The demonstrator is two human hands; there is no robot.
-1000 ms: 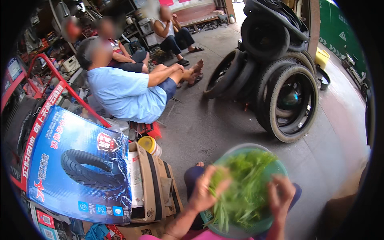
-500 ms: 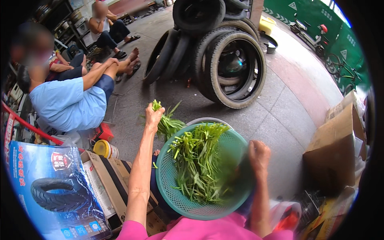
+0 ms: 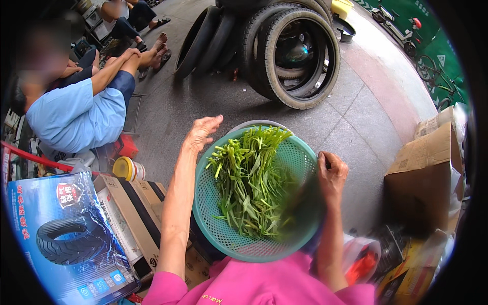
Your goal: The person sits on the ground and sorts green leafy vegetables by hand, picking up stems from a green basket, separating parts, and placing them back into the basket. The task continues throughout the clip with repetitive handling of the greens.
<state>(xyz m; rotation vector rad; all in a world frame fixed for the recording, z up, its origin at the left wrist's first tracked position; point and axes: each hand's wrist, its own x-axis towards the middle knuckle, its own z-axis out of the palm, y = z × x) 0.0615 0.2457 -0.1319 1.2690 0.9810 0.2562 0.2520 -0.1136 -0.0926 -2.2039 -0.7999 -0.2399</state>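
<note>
A round green plastic basket (image 3: 206,223) with a mesh wall sits in front of my lap. Long-stemmed leafy greens (image 3: 249,188), which look like water spinach, lie heaped in it, cut stems toward the far left. Just beyond its far left rim, my left hand (image 3: 202,133) is open and holds nothing, fingers stretched to the right. My right hand (image 3: 333,175) is closed at the basket's right rim, its fingers curled there. A dark blurred patch hides the basket's right inside. Behind the basket shows the pale rim of another round vessel (image 3: 256,123).
Several tyres (image 3: 300,58) stand ahead on the paved floor. To the left are a person in a light blue shirt (image 3: 81,119), a blue tyre box (image 3: 66,239), cardboard cartons (image 3: 127,218) and a yellow-lidded tub (image 3: 128,169). An open cardboard box (image 3: 422,178) stands at the right.
My left hand has let go of the bunch of greens it held and its fingers have opened. The right hand stays at the basket's rim. The whole view has shifted, so things sit higher.
</note>
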